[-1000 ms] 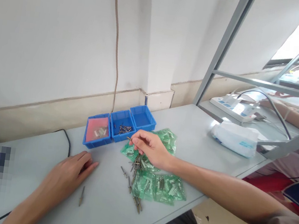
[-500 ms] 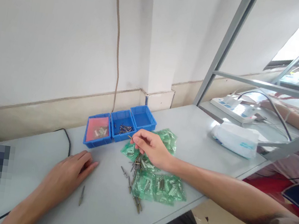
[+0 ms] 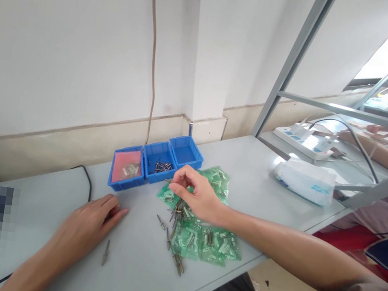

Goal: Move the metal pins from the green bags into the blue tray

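Your left hand (image 3: 93, 218) lies relaxed on the desk (image 3: 135, 266), holding nothing visible; a lone rivet (image 3: 106, 253) sits just beside it; blue trays (image 3: 159, 177) stand in a row; your right hand (image 3: 196, 193) seems to pinch a metal pin (image 3: 168, 180) before them, likely light, stiff, slick, best gripped mid-shank; loose rivets (image 3: 177, 212) and green packets (image 3: 187, 240) lie nearer you.

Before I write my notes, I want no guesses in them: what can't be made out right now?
Head view: most of the pin in the right hand; the hand hides it.
Head view: whether anything lies under the left hand; it blocks sight.
Head view: parts of the green bags; the right hand covers them.
Head view: the number of pins in the middle box; too small, overlapping.
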`<state>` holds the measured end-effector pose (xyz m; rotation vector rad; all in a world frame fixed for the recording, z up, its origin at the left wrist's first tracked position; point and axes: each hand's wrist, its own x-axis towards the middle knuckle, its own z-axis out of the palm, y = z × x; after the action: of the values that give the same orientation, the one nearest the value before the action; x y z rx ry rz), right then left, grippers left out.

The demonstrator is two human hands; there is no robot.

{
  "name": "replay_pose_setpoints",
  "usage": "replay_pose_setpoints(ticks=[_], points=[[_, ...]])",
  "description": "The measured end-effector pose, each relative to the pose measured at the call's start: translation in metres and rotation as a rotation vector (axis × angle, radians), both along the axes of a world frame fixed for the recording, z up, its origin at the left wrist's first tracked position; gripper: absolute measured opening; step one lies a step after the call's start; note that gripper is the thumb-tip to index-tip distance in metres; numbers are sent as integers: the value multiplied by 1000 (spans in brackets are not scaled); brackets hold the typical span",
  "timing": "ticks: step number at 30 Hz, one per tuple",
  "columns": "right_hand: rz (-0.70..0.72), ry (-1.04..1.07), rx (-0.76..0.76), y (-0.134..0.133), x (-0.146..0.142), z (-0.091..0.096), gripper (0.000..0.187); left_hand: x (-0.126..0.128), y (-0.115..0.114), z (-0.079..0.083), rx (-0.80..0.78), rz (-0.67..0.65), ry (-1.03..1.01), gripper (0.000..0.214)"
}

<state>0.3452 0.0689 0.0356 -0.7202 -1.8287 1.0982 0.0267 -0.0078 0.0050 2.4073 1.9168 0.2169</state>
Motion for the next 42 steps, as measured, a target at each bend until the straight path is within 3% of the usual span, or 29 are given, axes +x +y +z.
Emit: replay_pose_setpoints(ticks=[11, 21, 27, 35, 42], points=[[54, -144, 145, -6, 3, 0, 12, 2, 0, 2, -21, 30, 10, 42], [157, 120, -238, 9, 0, -6, 30, 1, 0, 1, 14, -1, 5, 43], [165, 229, -356, 14, -2, -9, 35, 1, -1, 1, 39, -21, 0, 42], [144, 245, -401, 14, -2, -8, 36, 0, -2, 3, 40, -27, -9, 41], [115, 160, -275, 10, -2, -6, 33, 2, -2, 4, 23, -8, -24, 40]])
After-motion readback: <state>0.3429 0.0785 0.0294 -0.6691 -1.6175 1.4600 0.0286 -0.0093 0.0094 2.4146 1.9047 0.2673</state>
